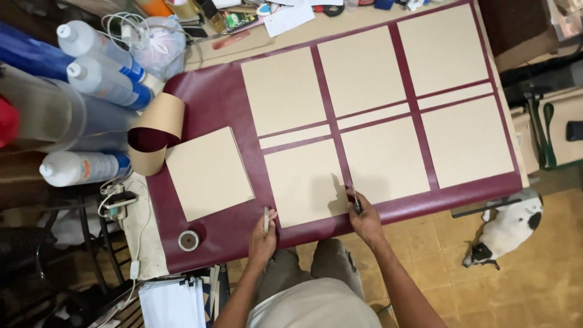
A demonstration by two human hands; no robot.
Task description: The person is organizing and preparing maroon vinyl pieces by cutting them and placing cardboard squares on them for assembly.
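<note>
Maroon sheet: a dark red covering sheet [231, 103] lies spread flat over the surface [340, 27], its left end curled up into a loose roll [152, 130].
Tan boards: rectangular boards sit on it in rows, with narrow strips between the upper and lower rows; one board [209, 173] lies tilted and apart on the left.
Near board: the board [303, 182] closest to the person is the one both hands are at, by the sheet's near edge.
Left hand: the left hand [262, 240] rests at that board's lower-left corner, fingers closed around a slim pale stick [266, 218].
Right hand: the right hand [364, 218] is clamped on a dark tool [355, 200], its tip at the board's right edge.
Tape roll: a small roll [189, 240] sits near the sheet's lower-left corner.
Floor: a white and black dog [504, 231] lies on the tiles.
</note>
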